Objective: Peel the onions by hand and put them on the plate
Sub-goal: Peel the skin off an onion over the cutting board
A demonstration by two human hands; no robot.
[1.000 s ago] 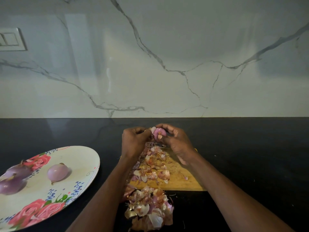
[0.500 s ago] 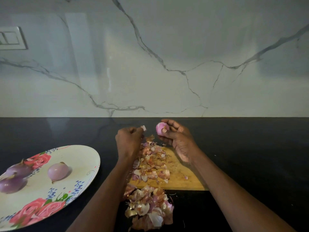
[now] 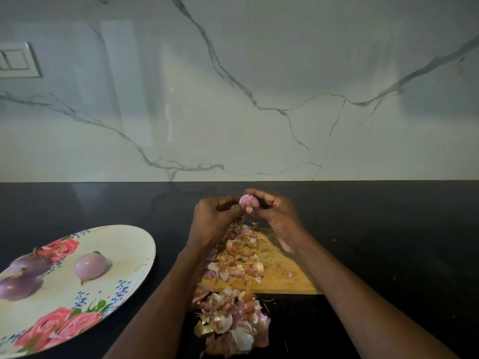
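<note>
Fingers: right hand [image 3: 278,216] curls round the small onion [image 3: 249,201], thumb and fingertips cupping it from the right and from behind. Left hand [image 3: 215,218] meets it from the left, fingers [image 3: 234,209] bent and closed at the onion's near-left edge, apparently pinching a flap of skin; the pinch itself is too small for us to confirm.

Onion location: held in the air, just beyond the far end of the cutting board [image 3: 282,270], clear of it.

Step in hand, our judgement: peeling is mid-way. Pale pink flesh shows, with a loose bit hanging below. The next move calls for a pull of the left hand away from the onion while the right hand holds firm, then a turn of the onion to check for leftover skin.

Orientation: one end of the onion faces us, a small orange-brown spot at its centre, so we read the long axis as pointing roughly toward the camera. Root or stem end, we cannot tell.

Outward: peel scraps [image 3: 233,257] litter the board and heap on the bench [image 3: 388,229] at its near edge. Left of the board, the floral plate [image 3: 124,244] holds three peeled onions [image 3: 90,265].
</note>
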